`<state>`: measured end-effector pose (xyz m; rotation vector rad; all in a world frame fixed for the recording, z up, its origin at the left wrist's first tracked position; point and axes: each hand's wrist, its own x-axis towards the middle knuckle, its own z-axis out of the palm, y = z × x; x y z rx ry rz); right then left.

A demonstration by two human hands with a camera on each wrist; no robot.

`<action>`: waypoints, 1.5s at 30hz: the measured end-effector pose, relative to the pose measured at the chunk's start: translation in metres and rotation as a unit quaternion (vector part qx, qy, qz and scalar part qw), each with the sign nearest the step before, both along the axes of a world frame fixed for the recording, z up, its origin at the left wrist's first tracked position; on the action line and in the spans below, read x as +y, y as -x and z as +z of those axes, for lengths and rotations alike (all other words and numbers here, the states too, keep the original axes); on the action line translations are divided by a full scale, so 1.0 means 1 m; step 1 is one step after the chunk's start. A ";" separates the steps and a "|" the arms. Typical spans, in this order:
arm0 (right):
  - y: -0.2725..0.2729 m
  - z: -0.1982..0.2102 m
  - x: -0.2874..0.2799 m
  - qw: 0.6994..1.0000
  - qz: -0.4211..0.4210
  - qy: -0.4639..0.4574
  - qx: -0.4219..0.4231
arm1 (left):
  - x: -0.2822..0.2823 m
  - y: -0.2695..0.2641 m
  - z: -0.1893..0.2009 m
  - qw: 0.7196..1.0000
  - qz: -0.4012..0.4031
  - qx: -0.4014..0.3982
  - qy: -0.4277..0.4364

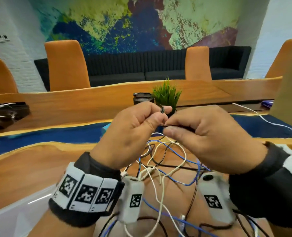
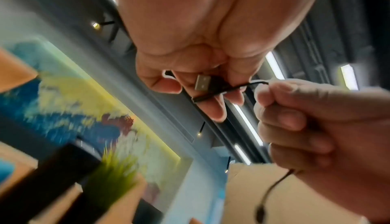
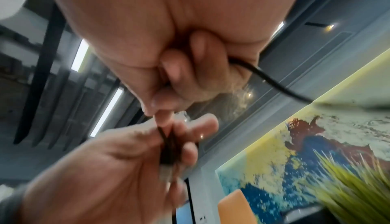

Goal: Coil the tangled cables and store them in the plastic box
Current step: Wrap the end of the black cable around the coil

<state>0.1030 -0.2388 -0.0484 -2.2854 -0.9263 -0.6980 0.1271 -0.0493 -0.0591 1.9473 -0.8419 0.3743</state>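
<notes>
Both hands are raised above the wooden table (image 1: 30,168) and share one black cable (image 1: 161,109). My left hand (image 1: 160,117) pinches its USB plug (image 2: 202,82), with the cable wrapped across the fingers (image 2: 217,110). My right hand (image 1: 171,125) is curled and pinches the same cable right beside the left fingertips. The cable runs on out of the right fist (image 3: 274,80) and hangs below it (image 2: 272,189). Under the hands lies a tangle of white, blue and black cables (image 1: 167,159). A pale translucent plastic edge (image 1: 13,211) shows at the lower left.
A small green potted plant (image 1: 166,96) and a black round container (image 1: 142,99) stand just beyond the hands. A white cable (image 1: 261,117) trails off to the right. A dark bag (image 1: 5,113) lies far left, a cardboard panel (image 1: 290,74) rises at the right edge.
</notes>
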 end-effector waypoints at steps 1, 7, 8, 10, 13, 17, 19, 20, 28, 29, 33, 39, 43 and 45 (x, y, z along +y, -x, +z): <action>0.002 0.006 -0.004 0.999 -0.004 -0.032 -0.034 | 0.000 0.000 0.000 1.000 -0.011 0.024 0.001; -0.017 -0.003 -0.015 0.986 -0.057 -0.155 -0.005 | -0.012 0.011 -0.002 0.911 -0.219 0.270 0.223; -0.018 -0.008 -0.010 0.990 -0.047 -0.131 0.033 | -0.013 0.011 0.000 0.896 -0.231 0.275 0.260; -0.015 -0.012 -0.004 0.998 -0.045 -0.029 0.040 | -0.012 0.008 0.001 0.915 -0.199 0.224 0.271; -0.007 -0.001 -0.008 0.996 -0.059 0.068 0.027 | -0.012 0.005 0.000 0.974 -0.091 0.112 0.175; -0.007 0.004 -0.016 0.996 -0.060 0.008 0.072 | -0.010 0.001 -0.002 0.921 -0.136 0.209 0.299; -0.010 0.000 -0.016 0.993 -0.090 0.016 0.080 | -0.008 -0.001 0.000 0.870 -0.165 0.269 0.380; -0.012 -0.002 -0.016 0.990 -0.110 0.022 0.086 | -0.008 -0.001 0.001 0.855 -0.170 0.283 0.400; -0.023 -0.008 -0.024 0.967 -0.234 0.017 0.099 | -0.012 -0.007 -0.004 0.856 -0.126 0.306 0.397; -0.023 -0.007 -0.026 0.965 -0.241 0.013 0.098 | -0.011 -0.007 -0.004 0.857 -0.124 0.306 0.395; -0.024 -0.006 -0.030 0.958 -0.265 0.014 0.109 | -0.010 -0.007 -0.005 0.879 -0.083 0.289 0.369; -0.026 -0.005 -0.032 0.957 -0.267 -0.027 0.111 | -0.005 -0.010 -0.007 0.947 0.047 0.190 0.253; -0.019 -0.001 -0.018 0.902 -0.086 -0.354 0.233 | -0.004 -0.010 -0.006 0.936 -0.004 0.207 0.286; -0.017 0.000 -0.009 0.830 0.001 -0.463 0.312 | -0.009 -0.009 -0.007 0.930 -0.027 0.214 0.298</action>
